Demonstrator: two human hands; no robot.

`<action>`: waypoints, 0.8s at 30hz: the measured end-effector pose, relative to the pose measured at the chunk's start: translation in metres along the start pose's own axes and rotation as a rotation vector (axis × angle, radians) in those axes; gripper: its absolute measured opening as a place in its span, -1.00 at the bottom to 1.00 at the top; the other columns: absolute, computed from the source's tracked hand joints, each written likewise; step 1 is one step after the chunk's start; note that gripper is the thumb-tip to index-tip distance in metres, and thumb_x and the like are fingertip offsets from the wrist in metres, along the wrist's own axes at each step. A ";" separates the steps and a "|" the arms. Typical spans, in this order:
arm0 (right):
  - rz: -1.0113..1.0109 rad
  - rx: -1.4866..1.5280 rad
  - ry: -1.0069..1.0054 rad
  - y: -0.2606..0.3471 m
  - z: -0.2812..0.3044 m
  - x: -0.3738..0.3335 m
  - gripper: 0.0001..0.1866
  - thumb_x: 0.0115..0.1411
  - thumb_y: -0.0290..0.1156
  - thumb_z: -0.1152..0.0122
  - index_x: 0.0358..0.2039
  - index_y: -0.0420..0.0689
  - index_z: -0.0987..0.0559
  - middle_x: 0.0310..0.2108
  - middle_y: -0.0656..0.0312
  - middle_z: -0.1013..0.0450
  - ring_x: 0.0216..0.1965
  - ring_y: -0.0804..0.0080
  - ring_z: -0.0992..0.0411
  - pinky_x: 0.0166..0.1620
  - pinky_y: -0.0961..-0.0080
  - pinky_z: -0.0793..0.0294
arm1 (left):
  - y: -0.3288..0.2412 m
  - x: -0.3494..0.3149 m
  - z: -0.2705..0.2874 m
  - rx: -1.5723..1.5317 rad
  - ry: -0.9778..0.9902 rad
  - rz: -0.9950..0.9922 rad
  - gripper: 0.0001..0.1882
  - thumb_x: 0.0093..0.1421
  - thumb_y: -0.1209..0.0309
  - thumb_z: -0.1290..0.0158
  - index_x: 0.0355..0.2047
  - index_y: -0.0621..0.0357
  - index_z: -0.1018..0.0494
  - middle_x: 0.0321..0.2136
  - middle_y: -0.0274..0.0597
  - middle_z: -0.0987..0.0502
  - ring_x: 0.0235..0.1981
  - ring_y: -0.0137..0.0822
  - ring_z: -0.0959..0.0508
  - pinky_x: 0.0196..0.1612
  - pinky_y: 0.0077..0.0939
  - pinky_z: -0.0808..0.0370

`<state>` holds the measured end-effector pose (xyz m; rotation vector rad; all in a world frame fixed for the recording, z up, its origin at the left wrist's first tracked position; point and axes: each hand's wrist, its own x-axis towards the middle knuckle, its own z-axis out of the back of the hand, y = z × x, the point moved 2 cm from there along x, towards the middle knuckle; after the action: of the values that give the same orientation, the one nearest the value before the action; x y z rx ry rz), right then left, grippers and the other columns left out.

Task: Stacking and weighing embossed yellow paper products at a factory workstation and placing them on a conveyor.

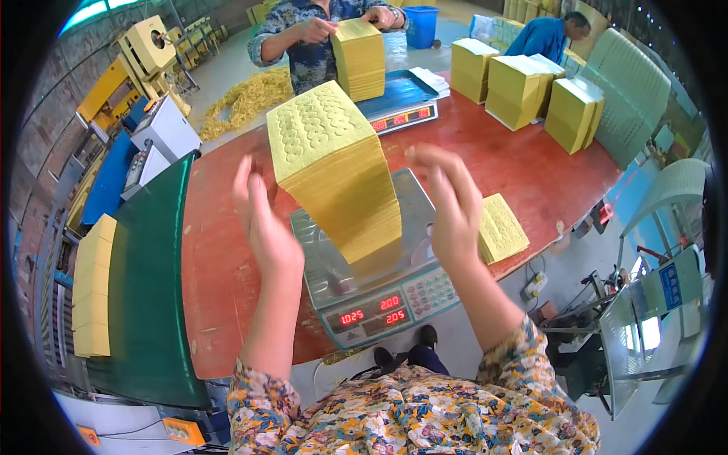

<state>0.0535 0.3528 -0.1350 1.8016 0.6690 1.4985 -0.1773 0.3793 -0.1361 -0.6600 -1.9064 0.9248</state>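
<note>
A tall stack of yellow paper (337,174), its top sheet punched with rows of curved marks, stands on the metal pan of a digital scale (312,262) right in front of me. My left hand (267,220) is raised beside the stack's left side, fingers stretched out and holding nothing. On the other side my right hand (453,205) is open too, palm turned towards the stack. Gaps show between both hands and the paper. Red digits glow on the scale's display (371,312). A small yellow paper stack (502,229) lies just right of my right hand.
Across the red table (227,303), a co-worker's hands (317,30) hold another yellow stack (359,61) on a blue-topped scale (406,95). Several yellow stacks (514,95) stand far right, near a second person (542,36). A green belt (148,288) carrying yellow blocks (92,292) runs along the left.
</note>
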 end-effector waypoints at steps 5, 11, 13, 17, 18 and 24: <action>0.411 -0.242 0.541 0.067 -0.010 -0.088 -0.67 -0.10 -0.59 -0.26 -0.23 -0.21 -0.55 -0.24 0.13 -0.48 -0.22 0.20 -0.46 -0.20 0.35 -0.47 | -0.048 -0.130 0.048 0.242 0.539 0.358 -0.75 0.32 0.32 0.02 -0.17 0.26 -0.49 -0.34 -0.24 -0.52 -0.27 -0.41 -0.51 -0.19 -0.53 -0.45; 0.242 -0.015 1.022 0.052 -0.025 -0.171 -0.80 -0.07 -0.45 -0.31 -0.42 -0.17 -0.50 -0.37 0.13 -0.39 -0.31 0.14 -0.41 -0.27 0.25 -0.44 | 0.003 -0.274 0.114 0.276 0.768 0.224 -0.70 0.21 0.40 -0.13 -0.05 0.17 -0.47 -0.13 -0.15 -0.54 -0.07 -0.42 -0.50 -0.07 -0.47 -0.48; 0.180 0.075 1.094 0.050 -0.014 -0.199 -0.83 -0.04 -0.45 -0.29 -0.44 -0.17 -0.48 -0.39 0.12 -0.38 -0.30 0.11 -0.40 -0.26 0.23 -0.43 | -0.005 -0.302 0.128 0.266 0.771 0.240 -0.70 0.21 0.40 -0.13 -0.05 0.17 -0.47 -0.13 -0.15 -0.54 -0.07 -0.42 -0.50 -0.07 -0.47 -0.48; -0.001 0.323 1.330 0.074 0.021 -0.224 -0.83 0.05 -0.41 -0.27 -0.42 -0.16 -0.47 -0.41 0.11 -0.38 -0.28 0.06 -0.41 -0.24 0.18 -0.42 | -0.026 -0.360 0.115 0.250 0.787 0.334 -0.70 0.20 0.41 -0.14 -0.05 0.17 -0.47 -0.12 -0.15 -0.54 -0.06 -0.41 -0.49 -0.06 -0.47 -0.48; -0.057 0.317 1.367 0.073 0.034 -0.235 -0.82 0.09 -0.38 -0.27 -0.40 -0.16 -0.47 -0.39 0.12 -0.39 -0.26 0.07 -0.43 -0.25 0.16 -0.41 | -0.030 -0.372 0.100 0.251 0.795 0.369 -0.70 0.20 0.41 -0.14 -0.05 0.17 -0.47 -0.12 -0.14 -0.54 -0.06 -0.41 -0.49 -0.06 -0.47 -0.48; -0.111 0.226 1.269 0.101 0.120 -0.264 -0.80 0.04 -0.39 -0.31 -0.50 -0.14 -0.43 -0.47 0.14 -0.37 -0.35 0.11 -0.40 -0.30 0.20 -0.39 | -0.052 -0.441 0.032 0.209 0.854 0.654 -0.69 0.20 0.42 -0.14 -0.05 0.16 -0.47 -0.11 -0.14 -0.53 -0.04 -0.41 -0.48 -0.05 -0.47 -0.48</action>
<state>0.1141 0.0684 -0.2326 0.7048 1.5150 2.4696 -0.0062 0.0110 -0.3189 -1.3285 -0.8249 0.9853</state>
